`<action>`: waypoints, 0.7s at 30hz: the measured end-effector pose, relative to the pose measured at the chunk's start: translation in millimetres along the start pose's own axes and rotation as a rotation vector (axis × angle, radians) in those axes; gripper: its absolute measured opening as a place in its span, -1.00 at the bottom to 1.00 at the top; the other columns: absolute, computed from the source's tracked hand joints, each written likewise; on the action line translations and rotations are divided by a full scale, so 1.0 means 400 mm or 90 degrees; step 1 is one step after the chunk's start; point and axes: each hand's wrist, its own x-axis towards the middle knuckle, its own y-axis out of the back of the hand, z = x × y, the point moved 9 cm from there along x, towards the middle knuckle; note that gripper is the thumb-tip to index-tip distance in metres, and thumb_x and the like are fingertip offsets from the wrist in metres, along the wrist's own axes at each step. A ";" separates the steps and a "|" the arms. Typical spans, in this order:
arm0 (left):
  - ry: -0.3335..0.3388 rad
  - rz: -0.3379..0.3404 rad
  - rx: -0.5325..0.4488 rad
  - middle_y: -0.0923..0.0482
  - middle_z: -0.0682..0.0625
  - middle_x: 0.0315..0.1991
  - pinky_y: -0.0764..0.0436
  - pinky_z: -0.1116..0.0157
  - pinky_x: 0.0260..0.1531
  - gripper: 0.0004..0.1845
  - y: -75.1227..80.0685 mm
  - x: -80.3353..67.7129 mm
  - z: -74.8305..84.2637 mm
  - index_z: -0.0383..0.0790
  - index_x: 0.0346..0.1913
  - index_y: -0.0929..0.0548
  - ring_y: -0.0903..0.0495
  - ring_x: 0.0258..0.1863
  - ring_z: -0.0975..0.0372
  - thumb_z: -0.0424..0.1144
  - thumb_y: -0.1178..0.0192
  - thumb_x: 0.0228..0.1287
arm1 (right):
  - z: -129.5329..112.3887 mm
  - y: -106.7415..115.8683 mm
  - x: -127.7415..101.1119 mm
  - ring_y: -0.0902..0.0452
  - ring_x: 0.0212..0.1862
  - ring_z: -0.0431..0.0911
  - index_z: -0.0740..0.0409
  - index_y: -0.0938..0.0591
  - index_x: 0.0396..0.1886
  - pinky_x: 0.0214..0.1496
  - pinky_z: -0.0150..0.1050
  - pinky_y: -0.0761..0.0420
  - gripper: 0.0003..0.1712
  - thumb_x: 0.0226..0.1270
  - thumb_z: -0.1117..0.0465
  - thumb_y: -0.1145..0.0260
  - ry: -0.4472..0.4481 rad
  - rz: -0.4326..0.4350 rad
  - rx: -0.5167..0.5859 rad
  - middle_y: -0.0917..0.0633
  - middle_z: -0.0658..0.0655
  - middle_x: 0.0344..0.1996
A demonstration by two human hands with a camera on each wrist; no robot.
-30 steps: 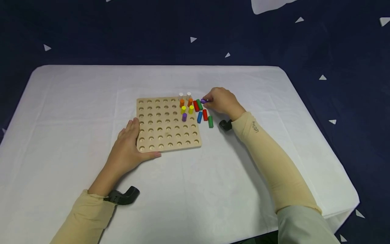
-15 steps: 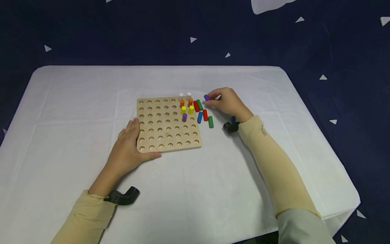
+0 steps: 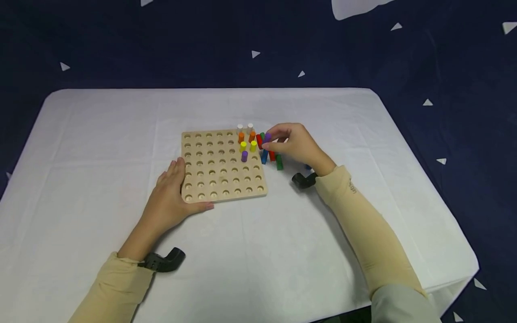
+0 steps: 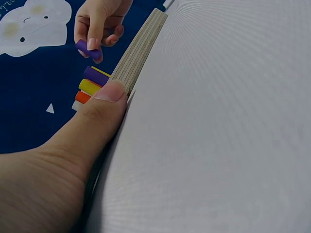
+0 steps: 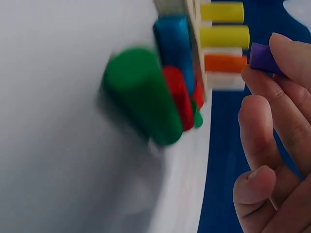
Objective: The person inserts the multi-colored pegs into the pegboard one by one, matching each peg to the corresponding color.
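Clearly, the right hand (image 3: 294, 141) was the one to watch: thumb and fingertip pinched a purple peg (image 3: 267, 137), roughly upright, just beyond the right edge of the pegboard (image 3: 218, 177) and above the loose pieces there. The left hand (image 3: 167, 193) was spread wide, its straight fingers along the board's left side and its thumb at the near edge, gripping nothing else.

From where I stood, the likeliest mishap was a crowded approach. A free hole lay beside the standing purple peg (image 3: 244, 156), but a yellow peg (image 3: 253, 146) rose right behind it, so a knuckle or the held peg could have knocked that one askew. The pinch was small, too; had the peg met a hole's rim at a slant, it might have twisted out of the fingertips.

Below, a red peg (image 3: 259, 141), a blue peg (image 3: 264, 156) and a green peg (image 3: 280, 162) lay loose on the white-covered surface (image 3: 242, 260). A low sweep of the trailing fingers could have set them rolling. And if the left hand slackened, a hard push might have slid the board across the cloth.
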 end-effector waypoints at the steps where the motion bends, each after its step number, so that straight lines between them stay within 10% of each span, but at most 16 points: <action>1: 0.000 0.000 0.000 0.14 -0.34 0.57 0.10 -0.14 0.56 0.54 0.000 0.000 0.000 -0.43 0.56 0.18 0.13 0.59 -0.16 0.35 -0.54 -0.28 | -0.006 -0.006 -0.002 -0.58 -0.23 -0.10 0.01 -0.73 -0.11 -0.21 -0.24 -0.62 -0.66 0.16 0.01 -0.53 0.005 -0.004 0.002 -0.79 -0.02 -0.19; 21: 0.004 -0.002 0.001 0.15 -0.34 0.58 0.12 -0.12 0.57 0.54 0.001 -0.001 0.000 -0.43 0.56 0.18 0.15 0.59 -0.15 0.35 -0.54 -0.28 | -0.031 -0.083 -0.006 -0.54 -0.32 -0.14 -0.01 -0.74 -0.24 -0.36 -0.30 -0.55 -0.80 0.15 0.11 -0.54 0.053 -0.072 -0.049 -0.77 -0.06 -0.28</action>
